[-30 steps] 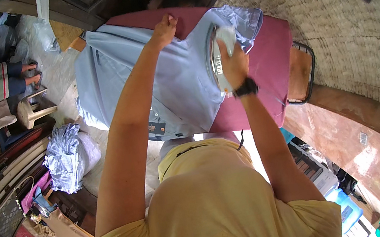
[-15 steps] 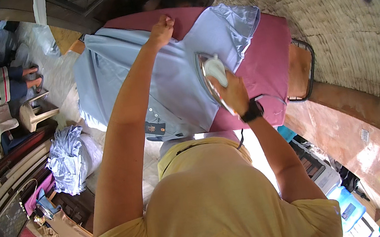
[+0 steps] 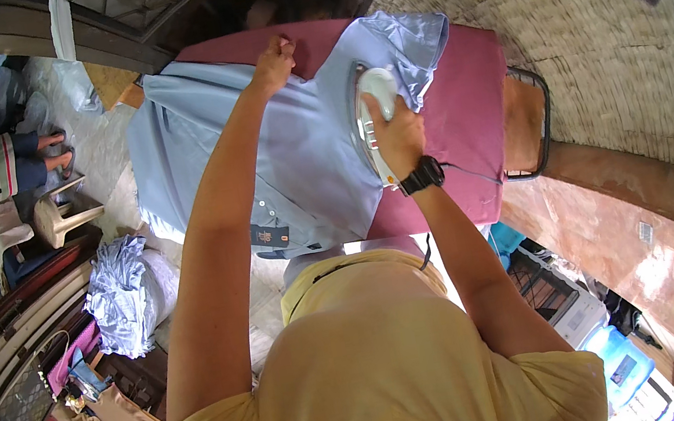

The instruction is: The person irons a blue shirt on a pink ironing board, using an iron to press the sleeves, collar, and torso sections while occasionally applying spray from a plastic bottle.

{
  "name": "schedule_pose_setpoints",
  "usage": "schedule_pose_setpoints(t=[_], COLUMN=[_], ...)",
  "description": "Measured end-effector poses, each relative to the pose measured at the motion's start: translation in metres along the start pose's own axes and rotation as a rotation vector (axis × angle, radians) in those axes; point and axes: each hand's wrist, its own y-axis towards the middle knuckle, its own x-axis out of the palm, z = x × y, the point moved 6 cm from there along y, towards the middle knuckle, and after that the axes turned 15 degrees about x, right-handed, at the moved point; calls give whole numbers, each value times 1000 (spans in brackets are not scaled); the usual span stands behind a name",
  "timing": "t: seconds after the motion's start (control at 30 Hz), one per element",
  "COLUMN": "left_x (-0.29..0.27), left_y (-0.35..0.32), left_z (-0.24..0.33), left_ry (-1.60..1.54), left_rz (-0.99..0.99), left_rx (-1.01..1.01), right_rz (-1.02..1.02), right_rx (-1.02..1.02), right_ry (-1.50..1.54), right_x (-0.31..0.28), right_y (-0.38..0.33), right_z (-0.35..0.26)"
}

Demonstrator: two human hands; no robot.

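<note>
A light blue short-sleeved shirt (image 3: 299,141) lies spread over an ironing board with a dark red cover (image 3: 471,134). My right hand (image 3: 400,136) grips a clothes iron (image 3: 378,89), which has a pale handle and rests on the shirt close to the sleeve. At the shirt's far edge my left hand (image 3: 274,65) is closed, its fingers curled, seemingly on the fabric; the fingertips are partly hidden. Buttons and a dark label (image 3: 271,236) show at the shirt's near side. A black watch (image 3: 423,175) circles my right wrist.
A bundle of light blue garments (image 3: 121,296) sits to the left, near a beige plastic stool (image 3: 63,212). Another person's legs (image 3: 43,160) show at the far left. The iron's cord (image 3: 473,172) runs over the board's right side. A woven wall (image 3: 558,40) stands beyond the metal rest (image 3: 549,117).
The iron, in my right hand, has moved away from me along the shirt toward the sleeve and turned more upright. My left hand stays at the far edge, nearly still.
</note>
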Motion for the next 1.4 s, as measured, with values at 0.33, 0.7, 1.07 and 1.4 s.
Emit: schedule_pose_setpoints(t=[0.33,0.7,1.07,1.4], left_x=[6,1,6,2], left_y=[4,-9,9,-2], left_z=[-12,24,-7,12], left_ry=[114,-44,228,214], left_rz=[-50,-27,-146,-120], left_rx=[52,-151,84,30], right_rz=[-37,-359,-94,-18], right_rx=[-125,-435,-159,-57], right_ry=[45,-139,-99,28], right_x=[11,-20,2,-11], right_y=[108,-70,31,39], right_z=[-81,76,-45,-7])
